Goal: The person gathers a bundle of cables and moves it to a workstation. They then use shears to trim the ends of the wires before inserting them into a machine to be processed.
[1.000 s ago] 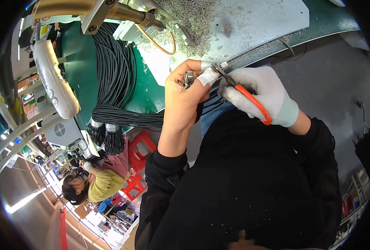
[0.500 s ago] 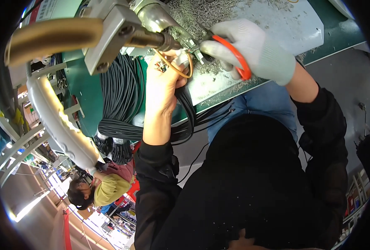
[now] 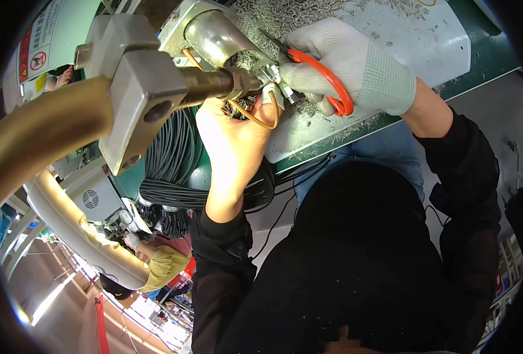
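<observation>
My left hand (image 3: 238, 133), bare with a white cover on the thumb, is closed around a bunch of small dark-and-metal pieces (image 3: 245, 109) that look like cable ends. Its thumb touches a small pale metal connector (image 3: 285, 88) just below the tip of a metal nozzle (image 3: 244, 82). My right hand (image 3: 332, 65), in a white knitted glove, holds red-handled scissors (image 3: 339, 82), the dark blades pointing up and left. Its fingertips meet the connector from the right; their exact grip is partly hidden. A thin brown tube (image 3: 255, 118) loops in front of the left fingers.
A metal cylinder (image 3: 217, 38) and a thick clamped arm (image 3: 137, 100) stand over the work. Many metal bits (image 3: 273, 20) cover the white sheet (image 3: 432, 44) on the green table. Coiled black cables (image 3: 173, 147) lie left. Beyond a glowing lamp (image 3: 84, 230) sits another person (image 3: 164, 268).
My head view has shifted, so the nozzle and clamp look larger and lower. Both hands stay together at the connector, and the scissors remain in the right hand. The other person's head has tipped down.
</observation>
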{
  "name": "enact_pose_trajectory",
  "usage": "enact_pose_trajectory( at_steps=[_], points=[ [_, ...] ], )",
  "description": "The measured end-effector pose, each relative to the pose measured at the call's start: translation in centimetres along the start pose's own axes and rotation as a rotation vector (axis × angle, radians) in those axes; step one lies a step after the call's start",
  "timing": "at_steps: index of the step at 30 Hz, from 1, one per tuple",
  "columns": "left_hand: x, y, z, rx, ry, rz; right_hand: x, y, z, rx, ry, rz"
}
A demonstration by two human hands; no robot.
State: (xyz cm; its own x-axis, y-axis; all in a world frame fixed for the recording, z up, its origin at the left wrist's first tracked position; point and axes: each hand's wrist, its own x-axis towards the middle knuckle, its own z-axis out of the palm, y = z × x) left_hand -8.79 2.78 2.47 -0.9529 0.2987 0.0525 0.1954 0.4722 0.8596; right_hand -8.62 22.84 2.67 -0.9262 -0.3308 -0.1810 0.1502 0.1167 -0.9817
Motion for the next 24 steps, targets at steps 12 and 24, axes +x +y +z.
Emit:
enact_pose_trajectory(
  at_steps=[12,24],
  points=[
    [-0.4,1.6,0.5,0.215,-0.008,-0.033,1.5,4.0,-1.2,-0.646,0.040,-0.945],
    [-0.3,2.2,0.6,0.291,-0.017,0.004,2.4,4.9,-1.5,-0.681,0.128,-1.124]
  ],
)
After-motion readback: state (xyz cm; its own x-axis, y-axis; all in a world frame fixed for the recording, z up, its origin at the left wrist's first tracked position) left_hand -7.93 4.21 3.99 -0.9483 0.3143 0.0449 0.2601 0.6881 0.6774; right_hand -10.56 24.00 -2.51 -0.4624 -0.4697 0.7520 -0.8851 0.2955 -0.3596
